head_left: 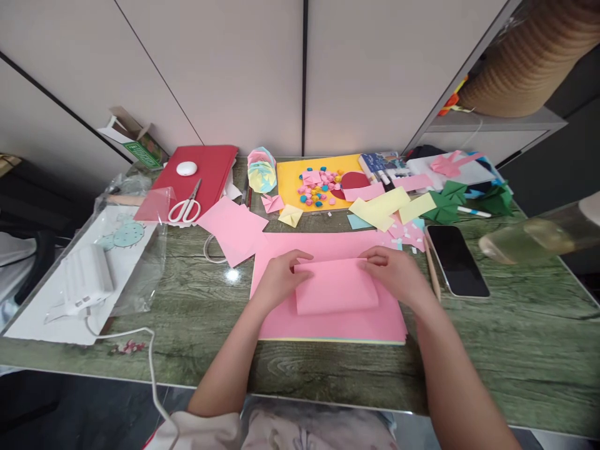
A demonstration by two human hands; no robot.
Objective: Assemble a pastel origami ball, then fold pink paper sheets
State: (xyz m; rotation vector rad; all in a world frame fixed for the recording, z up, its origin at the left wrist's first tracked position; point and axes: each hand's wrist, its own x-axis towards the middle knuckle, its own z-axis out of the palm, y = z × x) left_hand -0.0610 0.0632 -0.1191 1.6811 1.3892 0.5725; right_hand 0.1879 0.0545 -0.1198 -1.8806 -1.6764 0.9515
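A small pink sheet of paper [336, 290], which looks folded over, is held between my two hands. My left hand [284, 278] pinches its upper left corner with thumb and fingers. At the upper right corner, my right hand [391, 272] grips it the same way. Beneath lies a stack of larger pink paper [276, 325], with a pale yellow-green edge showing along its front. Loose pink squares [234, 228] overlap the stack's upper left. Yellow paper strips [382, 206] and pink scraps lie beyond my right hand.
White-handled scissors [185, 211] rest on a red folder [206, 169]. Several small paper balls sit on a yellow sheet [288, 178]. To the right are a phone [458, 261] and a bottle [529, 237]. A white power bank [89, 278] trails a cable [152, 362] over the front edge.
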